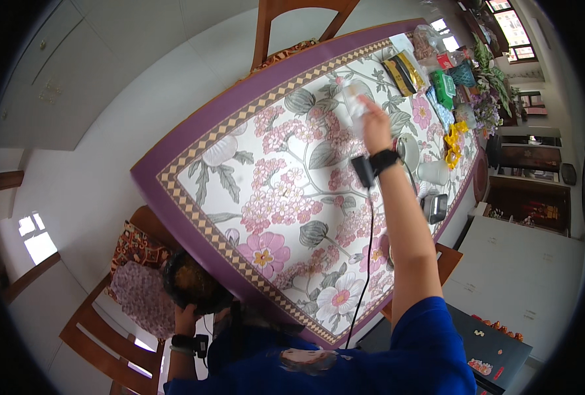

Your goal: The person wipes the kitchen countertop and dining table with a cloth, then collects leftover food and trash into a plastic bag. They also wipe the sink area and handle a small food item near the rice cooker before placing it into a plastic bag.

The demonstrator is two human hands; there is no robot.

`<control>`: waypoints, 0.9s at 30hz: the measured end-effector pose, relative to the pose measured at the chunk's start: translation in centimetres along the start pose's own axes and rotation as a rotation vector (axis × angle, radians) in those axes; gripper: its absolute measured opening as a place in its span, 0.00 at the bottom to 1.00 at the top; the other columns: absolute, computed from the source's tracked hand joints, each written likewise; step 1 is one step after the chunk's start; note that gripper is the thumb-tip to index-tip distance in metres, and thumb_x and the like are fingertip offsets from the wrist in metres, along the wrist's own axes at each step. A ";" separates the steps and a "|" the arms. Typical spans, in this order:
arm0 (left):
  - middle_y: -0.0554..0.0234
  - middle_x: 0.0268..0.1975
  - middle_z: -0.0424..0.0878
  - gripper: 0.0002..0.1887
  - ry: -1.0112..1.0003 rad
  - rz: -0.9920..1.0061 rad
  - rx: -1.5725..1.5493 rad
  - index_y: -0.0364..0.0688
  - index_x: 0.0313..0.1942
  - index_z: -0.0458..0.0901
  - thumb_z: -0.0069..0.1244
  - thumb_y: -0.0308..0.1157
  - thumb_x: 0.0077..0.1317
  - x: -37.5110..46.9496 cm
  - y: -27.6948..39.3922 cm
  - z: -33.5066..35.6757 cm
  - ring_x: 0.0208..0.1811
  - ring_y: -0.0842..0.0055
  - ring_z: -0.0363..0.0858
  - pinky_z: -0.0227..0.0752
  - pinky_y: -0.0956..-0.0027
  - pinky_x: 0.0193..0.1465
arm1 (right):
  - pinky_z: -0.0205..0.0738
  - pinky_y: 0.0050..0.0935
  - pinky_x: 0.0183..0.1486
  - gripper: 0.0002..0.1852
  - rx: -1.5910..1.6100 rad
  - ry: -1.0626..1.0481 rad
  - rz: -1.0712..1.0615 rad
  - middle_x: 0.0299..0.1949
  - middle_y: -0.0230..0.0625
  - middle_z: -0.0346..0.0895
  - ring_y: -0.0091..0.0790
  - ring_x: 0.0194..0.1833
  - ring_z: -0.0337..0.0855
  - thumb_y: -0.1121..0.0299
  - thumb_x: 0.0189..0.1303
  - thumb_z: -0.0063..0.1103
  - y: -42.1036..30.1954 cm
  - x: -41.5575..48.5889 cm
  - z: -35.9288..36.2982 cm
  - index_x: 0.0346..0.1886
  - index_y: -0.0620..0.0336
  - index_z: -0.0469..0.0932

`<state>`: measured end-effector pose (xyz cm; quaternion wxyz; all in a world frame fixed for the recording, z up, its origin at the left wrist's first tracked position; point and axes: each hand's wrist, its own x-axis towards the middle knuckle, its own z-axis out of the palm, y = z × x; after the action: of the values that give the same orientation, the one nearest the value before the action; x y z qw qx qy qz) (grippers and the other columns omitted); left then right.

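My right hand (375,126) reaches far across the floral tablecloth (282,163), its fingers closed on a white, blurred tissue or wipe (355,106). The tissue lies at or just above the cloth; contact is hard to tell through the blur. Low at the left, my left hand (186,313) grips the rim of a black, round bowl or small bin (194,281). Something brownish shows inside that container, which sits beside the table's purple border, over the chair side. Both wrists wear black straps with small devices, and a black cable hangs from the right one.
Near the right forearm stand a white bowl (409,153), a frosted cup (433,172) and a black device (435,208). Farther off are a gold-and-black packet (405,74), a green wipes pack (442,89) and yellow objects (453,143). Wooden chairs (112,335) flank the table.
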<state>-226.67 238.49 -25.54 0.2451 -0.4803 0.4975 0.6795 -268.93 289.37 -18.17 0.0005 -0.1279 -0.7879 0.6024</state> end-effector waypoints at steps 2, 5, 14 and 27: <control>0.57 0.51 0.80 0.26 -0.020 0.005 -0.013 0.40 0.59 0.69 0.46 0.25 0.58 0.4 -0.1 -0.2 0.43 0.70 0.83 0.80 0.72 0.36 | 0.74 0.19 0.39 0.24 0.029 0.190 0.080 0.41 0.36 0.83 0.24 0.37 0.80 0.87 0.59 0.39 1.6 5.9 -2.5 0.56 0.63 0.78; 0.51 0.55 0.76 0.25 -0.014 -0.019 0.044 0.38 0.61 0.67 0.45 0.25 0.61 0.7 0.1 -0.6 0.50 0.63 0.81 0.82 0.66 0.42 | 0.58 0.25 0.65 0.30 -0.298 0.083 -0.062 0.63 0.43 0.68 0.36 0.64 0.65 0.90 0.56 0.40 5.0 9.5 -2.7 0.62 0.59 0.73; 0.55 0.51 0.81 0.22 0.018 -0.020 0.034 0.32 0.57 0.73 0.49 0.26 0.61 0.4 -0.6 -1.0 0.48 0.68 0.82 0.81 0.67 0.47 | 0.44 0.41 0.75 0.36 -0.806 -0.576 -0.627 0.74 0.45 0.51 0.47 0.75 0.48 0.84 0.56 0.46 2.1 -0.6 11.0 0.72 0.54 0.57; 0.59 0.48 0.79 0.21 0.011 0.058 0.183 0.35 0.55 0.73 0.48 0.27 0.60 -1.5 -3.9 0.0 0.41 0.72 0.81 0.79 0.73 0.35 | 0.45 0.43 0.76 0.35 -0.632 -1.026 -0.702 0.75 0.33 0.51 0.38 0.76 0.47 0.84 0.55 0.51 3.8 -27.8 14.5 0.69 0.52 0.63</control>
<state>-222.90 240.19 -25.88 0.2652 -0.4451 0.5725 0.6354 -243.54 270.90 -21.45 -0.2145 0.4411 -0.8207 0.2929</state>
